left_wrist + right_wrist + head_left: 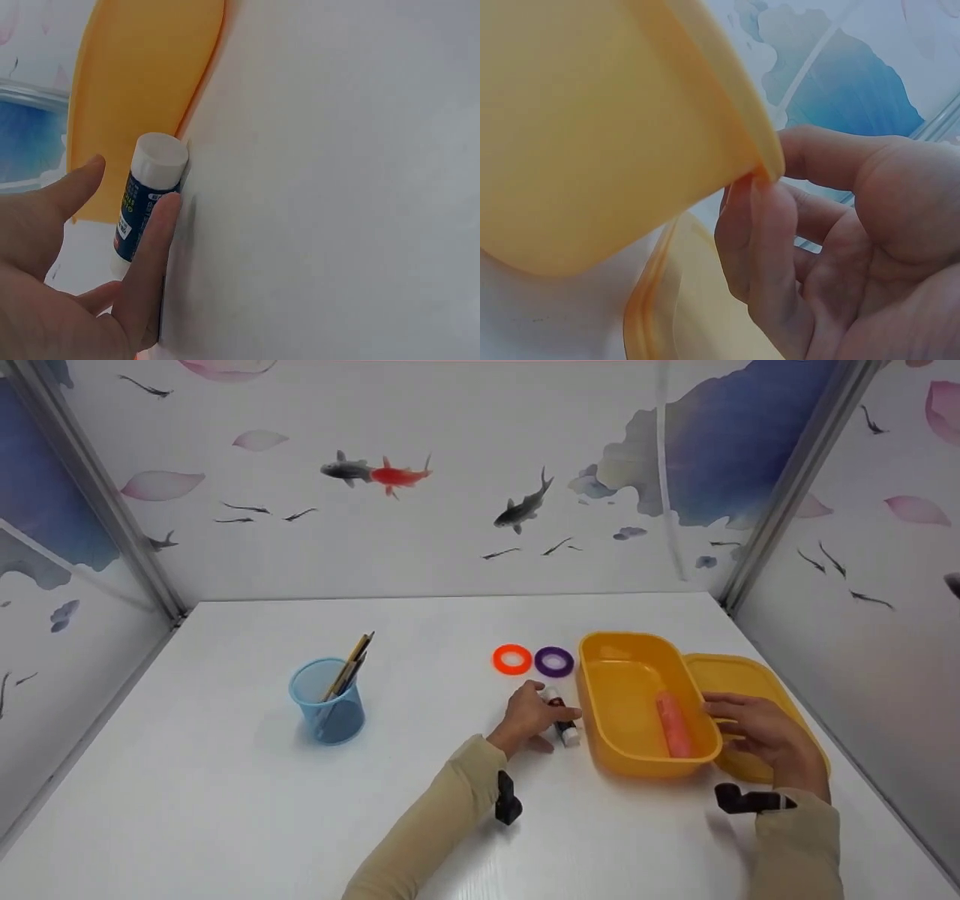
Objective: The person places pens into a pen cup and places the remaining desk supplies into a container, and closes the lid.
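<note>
Table [187, 810]: white; stands enclosed by panels [450, 405] printed with fish, petals and blue shapes.
Left hand [529, 716]: reaches toward the left side of the yellow box [622, 697]; wide grip, with the glue stick [139, 202] between spread thumb and forefinger; cannot tell if touching.
Glue stick: lies on its side between left hand and yellow box; dark label, white ends.
Right hand [772, 735]: holds the right rim of the yellow box in a narrow grip.
Yellow box: open on top; contains a pinkish-red cylinder [673, 725] near the right wall.
Yellow lid [739, 679]: lies just right of the box, partly covered from view by the right hand.
Orange ring [498, 660], purple ring [539, 662]: lie flat, side by side, beyond the glue stick.
Blue cup [337, 724]: stands upright, well apart at left; holds leaning pencils [346, 675].
Sleeves [442, 817]: beige, on both arms.
</note>
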Tool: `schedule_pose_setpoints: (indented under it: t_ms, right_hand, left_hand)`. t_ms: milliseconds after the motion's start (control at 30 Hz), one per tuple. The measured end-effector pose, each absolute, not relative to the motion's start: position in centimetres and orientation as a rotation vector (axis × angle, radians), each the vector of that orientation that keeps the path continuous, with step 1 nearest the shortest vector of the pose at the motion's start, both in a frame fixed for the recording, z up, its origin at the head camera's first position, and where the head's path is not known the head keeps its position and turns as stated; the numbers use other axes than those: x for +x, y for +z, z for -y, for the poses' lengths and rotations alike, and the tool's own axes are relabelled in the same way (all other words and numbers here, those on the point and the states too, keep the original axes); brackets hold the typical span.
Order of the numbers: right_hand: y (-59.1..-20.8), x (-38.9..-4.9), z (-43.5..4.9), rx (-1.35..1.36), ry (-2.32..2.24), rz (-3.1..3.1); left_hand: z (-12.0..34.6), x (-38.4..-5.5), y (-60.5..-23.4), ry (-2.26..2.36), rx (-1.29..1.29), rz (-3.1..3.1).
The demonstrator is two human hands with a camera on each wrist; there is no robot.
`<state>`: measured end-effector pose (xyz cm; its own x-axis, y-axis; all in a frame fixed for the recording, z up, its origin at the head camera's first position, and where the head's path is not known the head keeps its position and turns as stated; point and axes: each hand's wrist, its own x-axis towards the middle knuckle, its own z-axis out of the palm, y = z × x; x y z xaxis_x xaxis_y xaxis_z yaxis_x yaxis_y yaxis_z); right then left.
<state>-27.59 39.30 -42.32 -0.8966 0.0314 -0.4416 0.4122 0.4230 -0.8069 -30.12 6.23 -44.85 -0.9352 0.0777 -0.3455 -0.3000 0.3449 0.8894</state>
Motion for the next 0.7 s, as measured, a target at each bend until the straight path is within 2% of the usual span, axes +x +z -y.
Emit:
schedule_pose_setpoints:
  t_ms: [700]
  right_hand:
    - [-42.3, -27.6, -39.3, 0.408, -1.460, -2.319]
  left_hand:
    - [-6.6, -29.4, -44.0, 1.642, -0.146, -2.274]
